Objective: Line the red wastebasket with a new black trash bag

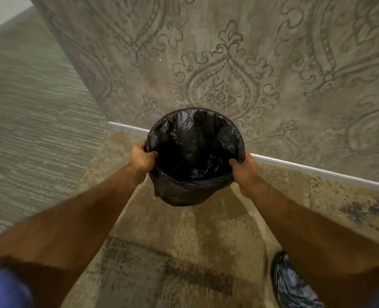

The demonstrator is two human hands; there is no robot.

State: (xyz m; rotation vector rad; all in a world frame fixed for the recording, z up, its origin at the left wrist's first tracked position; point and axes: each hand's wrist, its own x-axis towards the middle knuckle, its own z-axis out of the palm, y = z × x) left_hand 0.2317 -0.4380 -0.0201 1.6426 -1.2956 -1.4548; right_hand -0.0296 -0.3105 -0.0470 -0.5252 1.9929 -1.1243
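A black trash bag (195, 138) lines a round wastebasket and is folded down over its rim, so the bag hides the basket's red wall entirely. My left hand (142, 158) grips the bag-covered rim on the left side. My right hand (243, 168) grips the rim on the right side. The basket hangs between both hands in front of me, near the wall, its mouth open toward me. Crumpled black plastic fills the inside.
A patterned grey wall (228, 63) with a white baseboard (306, 168) runs behind the basket. Mottled beige floor (184, 241) lies below. A striped grey surface (28, 118) is at left. My foot in a blue shoe cover (290, 283) is at the lower right.
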